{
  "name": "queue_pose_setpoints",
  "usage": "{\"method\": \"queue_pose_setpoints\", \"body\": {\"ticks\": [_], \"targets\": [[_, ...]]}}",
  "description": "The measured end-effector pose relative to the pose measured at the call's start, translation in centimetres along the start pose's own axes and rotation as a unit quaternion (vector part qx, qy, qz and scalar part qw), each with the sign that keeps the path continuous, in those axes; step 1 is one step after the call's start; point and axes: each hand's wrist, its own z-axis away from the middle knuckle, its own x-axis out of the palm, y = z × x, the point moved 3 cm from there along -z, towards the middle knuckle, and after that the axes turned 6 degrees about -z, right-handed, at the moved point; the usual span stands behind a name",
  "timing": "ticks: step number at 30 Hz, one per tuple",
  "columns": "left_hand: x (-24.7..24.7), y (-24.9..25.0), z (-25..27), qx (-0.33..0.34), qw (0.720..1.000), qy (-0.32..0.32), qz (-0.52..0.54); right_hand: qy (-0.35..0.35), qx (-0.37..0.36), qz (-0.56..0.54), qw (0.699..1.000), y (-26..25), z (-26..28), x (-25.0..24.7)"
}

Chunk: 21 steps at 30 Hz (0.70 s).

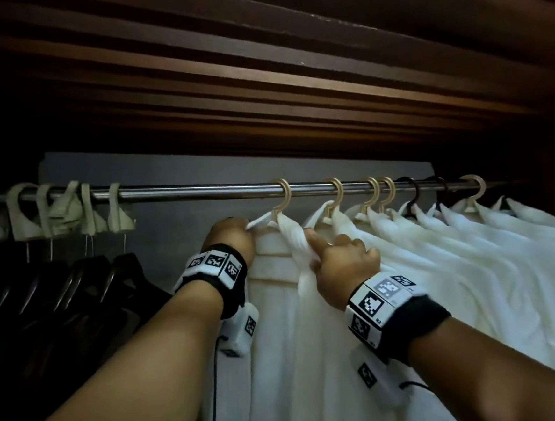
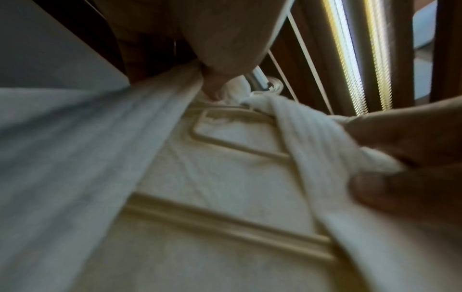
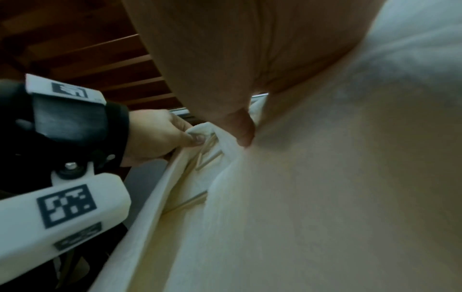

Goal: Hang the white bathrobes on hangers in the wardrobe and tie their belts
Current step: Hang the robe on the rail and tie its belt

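**A:** Where are your hands right now?

**B:** Your left hand point(image 1: 230, 239) is up at the collar of the leftmost white bathrobe point(image 1: 277, 310), fingers curled and pinching the collar's left edge just below the rail point(image 1: 201, 190). Your right hand point(image 1: 338, 262) is just to the right of that pinch, fingers closed round the twisted right side of the same collar, with the index finger stretched up along the cloth.

**A:** And the robe itself?

**B:** It hangs between your two grips on a cream hanger point(image 1: 282, 200), whose hook is over the rail directly above your right fingertip. From your left wrist you see the hanger's bars point(image 2: 225, 142) lying against the robe's inside, with the gathered collar point(image 2: 312, 138) running from the hook down into your right fingers point(image 2: 400, 138).

**A:** What sits around your hands?

**B:** To the right of your right hand, touching the robe you hold, is a row of further white bathrobes point(image 1: 455, 246) on cream and dark hangers. To the left of your left hand, well apart, empty dark hangers point(image 1: 76, 282) hang from pale rings on the rail. Above both grips are the dark wooden slats point(image 1: 258, 62) of the wardrobe top.
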Motion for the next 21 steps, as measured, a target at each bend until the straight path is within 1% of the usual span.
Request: {"method": "queue_pose_setpoints", "body": {"ticks": [4, 6, 8, 10, 12, 14, 16, 17, 19, 21], "targets": [[-0.5, 2.3, 1.8, 0.008, 0.996, 0.075, 0.047, -0.048, 0.007, 0.046, 0.998, -0.1, -1.2, -0.5], [0.3, 3.0, 2.3, 0.033, 0.993, 0.106, 0.051, -0.072, 0.009, 0.047, 0.996, 0.0, -1.7, -0.5], [0.8, 2.7, 2.5, 0.044, 0.988, 0.135, 0.053, -0.061, -0.009, 0.034, 0.997, 0.2, -1.6, -0.3], [1.3, 1.8, 3.0, 0.034, 0.986, 0.147, 0.072, -0.024, -0.044, 0.013, 0.999, 0.6, -0.8, 0.3], [2.6, 0.9, 4.0, 0.026, 0.987, 0.13, 0.094, 0.002, -0.08, 0.004, 0.997, 1.3, 0.5, 1.3], [4.9, -0.1, 5.5, 0.018, 0.986, 0.086, 0.138, 0.017, -0.105, 0.021, 0.994, 2.2, 2.0, 2.8], [7.7, -1.1, 7.6, -0.001, 0.983, 0.044, 0.177, 0.027, -0.114, 0.042, 0.992, 2.9, 4.4, 4.5], [9.3, -1.6, 8.9, -0.011, 0.984, 0.02, 0.178, 0.014, -0.108, 0.047, 0.993, 3.1, 5.9, 5.5], [12.6, -3.0, 12.3, -0.012, 0.983, -0.02, 0.181, -0.044, -0.092, 0.042, 0.994, 3.8, 9.9, 8.2], [16.1, -4.6, 16.6, -0.006, 0.979, -0.035, 0.202, -0.096, -0.085, 0.007, 0.992, 4.7, 14.7, 11.4]]}}
